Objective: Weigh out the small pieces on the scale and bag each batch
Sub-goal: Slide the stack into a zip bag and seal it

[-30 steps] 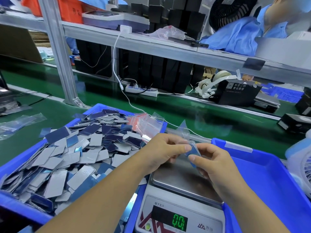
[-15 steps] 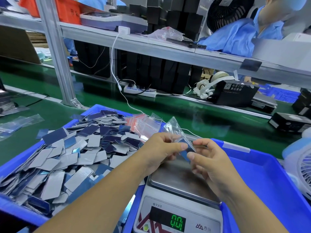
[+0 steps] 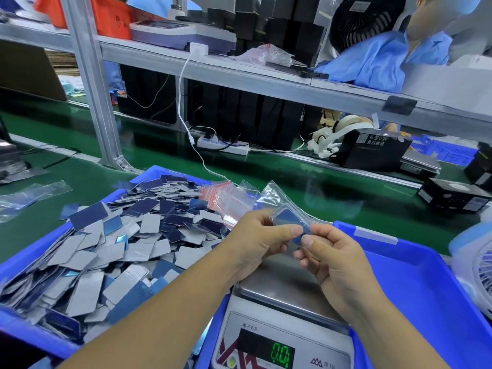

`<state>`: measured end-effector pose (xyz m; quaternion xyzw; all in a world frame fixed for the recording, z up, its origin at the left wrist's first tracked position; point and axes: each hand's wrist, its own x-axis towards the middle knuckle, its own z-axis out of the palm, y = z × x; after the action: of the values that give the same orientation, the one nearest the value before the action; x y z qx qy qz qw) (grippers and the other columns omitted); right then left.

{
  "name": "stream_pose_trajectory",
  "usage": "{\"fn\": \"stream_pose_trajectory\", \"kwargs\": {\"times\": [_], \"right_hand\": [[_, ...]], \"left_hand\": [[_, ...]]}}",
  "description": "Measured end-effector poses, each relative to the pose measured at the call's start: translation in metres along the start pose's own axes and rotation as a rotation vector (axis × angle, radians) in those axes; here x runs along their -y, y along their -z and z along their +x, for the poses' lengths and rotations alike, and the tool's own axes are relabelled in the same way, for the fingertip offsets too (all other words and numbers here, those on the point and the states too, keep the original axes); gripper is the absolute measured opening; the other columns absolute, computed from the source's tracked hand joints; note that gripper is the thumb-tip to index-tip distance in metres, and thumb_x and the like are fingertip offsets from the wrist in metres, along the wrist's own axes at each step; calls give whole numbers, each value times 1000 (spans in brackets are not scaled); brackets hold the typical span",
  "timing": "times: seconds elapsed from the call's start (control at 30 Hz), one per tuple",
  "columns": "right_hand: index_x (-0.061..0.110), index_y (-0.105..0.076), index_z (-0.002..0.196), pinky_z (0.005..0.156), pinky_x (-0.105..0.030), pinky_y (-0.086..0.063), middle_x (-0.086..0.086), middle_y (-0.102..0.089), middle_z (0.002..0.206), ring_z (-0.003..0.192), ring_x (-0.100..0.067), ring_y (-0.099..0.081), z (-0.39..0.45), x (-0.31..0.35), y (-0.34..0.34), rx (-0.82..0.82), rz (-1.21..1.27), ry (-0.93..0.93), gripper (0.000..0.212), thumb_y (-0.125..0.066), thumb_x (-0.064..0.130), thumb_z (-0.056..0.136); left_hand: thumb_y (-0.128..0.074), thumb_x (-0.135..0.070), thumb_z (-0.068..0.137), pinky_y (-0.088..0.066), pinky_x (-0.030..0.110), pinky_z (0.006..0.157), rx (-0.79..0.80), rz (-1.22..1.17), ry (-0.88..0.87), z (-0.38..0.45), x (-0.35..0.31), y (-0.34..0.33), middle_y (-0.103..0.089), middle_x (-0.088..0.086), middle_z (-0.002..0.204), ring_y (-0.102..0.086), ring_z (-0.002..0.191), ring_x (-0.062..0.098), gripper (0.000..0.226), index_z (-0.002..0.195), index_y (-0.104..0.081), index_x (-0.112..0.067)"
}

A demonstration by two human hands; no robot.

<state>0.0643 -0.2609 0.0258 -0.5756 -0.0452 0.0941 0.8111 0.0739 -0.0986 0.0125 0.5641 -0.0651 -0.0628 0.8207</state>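
Both hands hold one small clear bag (image 3: 286,209) with blue pieces inside it just above the scale (image 3: 282,291), the left hand (image 3: 262,239) and right hand (image 3: 328,258) pinching its near edge between thumb and fingertips, probably to press it shut. Its pan lies bare and the display reads near zero. Loose pieces (image 3: 111,251) fill the blue bin (image 3: 24,258) at left, with spare bags (image 3: 226,198) piled at its far corner within reach.

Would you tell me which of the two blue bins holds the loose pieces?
The left blue bin, beside the left hand, is heaped with grey and blue pieces; the right blue bin shows only bare floor.
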Motion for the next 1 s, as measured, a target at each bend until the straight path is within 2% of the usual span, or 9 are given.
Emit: {"fn": "stream_pose_trajectory", "kwargs": {"times": [0.13,0.27,0.4,0.5,0.57,0.67,0.77,0.87,1.0], "right_hand": [[4,-65,85,48,-25,-52,-16,-65,68,54,-23,-64,-1,1,2,-15,-6,40,26,-76,4,62],[12,-73,71,40,-22,-42,-15,-60,60,44,-19,-53,-2,-3,-1,-67,-49,95,10,-78,4,66],[14,-79,75,36,-20,-36,-14,-59,56,37,-18,-46,-6,-2,-3,-32,-33,88,27,-61,-6,81],[13,-79,81,37,-21,-37,-10,-64,65,39,-19,-48,-9,3,-4,75,12,60,19,-61,11,75],[16,-77,78,40,-23,-39,-7,-63,66,42,-17,-48,-8,2,-3,52,-41,70,10,-69,22,75],[22,-73,73,45,-22,-39,-3,-57,58,46,-14,-46,-1,-3,4,-108,-214,188,11,-72,17,83],[29,-71,78,56,-19,-43,9,-64,64,55,-8,-52,1,-3,16,-229,-605,465,19,-72,13,88],[39,-68,79,61,-10,-39,17,-67,80,67,-7,-57,0,-5,15,-180,-942,738,18,-71,21,82],[36,-70,96,69,-8,-39,22,-65,90,79,-1,-58,3,-7,17,-67,-1085,727,28,-74,14,79]], "left_hand": [[-84,-9,75,-51,23,63,-5,30,-40,-1,1,0,-73,5,82,-63,72,15,11,79,-77,-17],[-89,-32,61,-46,27,63,8,101,11,-2,7,-6,-60,16,86,-52,79,24,56,100,-72,4],[-88,-38,63,-43,20,58,76,124,31,-3,6,-8,-63,0,72,-51,70,13,29,85,-79,-21],[-86,-34,61,-41,19,53,17,137,-7,-1,10,-7,-61,-8,63,-49,57,7,23,80,-78,-25],[-88,-31,61,-43,21,55,-3,174,-19,-1,12,-6,-64,-4,67,-52,61,9,36,93,-78,-18],[-86,-28,67,-49,23,68,84,183,-20,-5,7,-4,-73,-5,84,-63,77,9,32,99,-78,-25],[-78,-10,80,-53,21,84,60,172,-83,-3,2,-1,-77,-6,101,-70,96,9,29,99,-79,-32],[-71,5,85,-54,21,86,64,321,-151,-3,4,-1,-77,-8,106,-70,100,6,39,106,-73,-28],[-70,-6,87,-54,26,94,120,570,-170,-4,6,1,-76,-8,107,-70,104,10,32,113,-74,-23]]}}
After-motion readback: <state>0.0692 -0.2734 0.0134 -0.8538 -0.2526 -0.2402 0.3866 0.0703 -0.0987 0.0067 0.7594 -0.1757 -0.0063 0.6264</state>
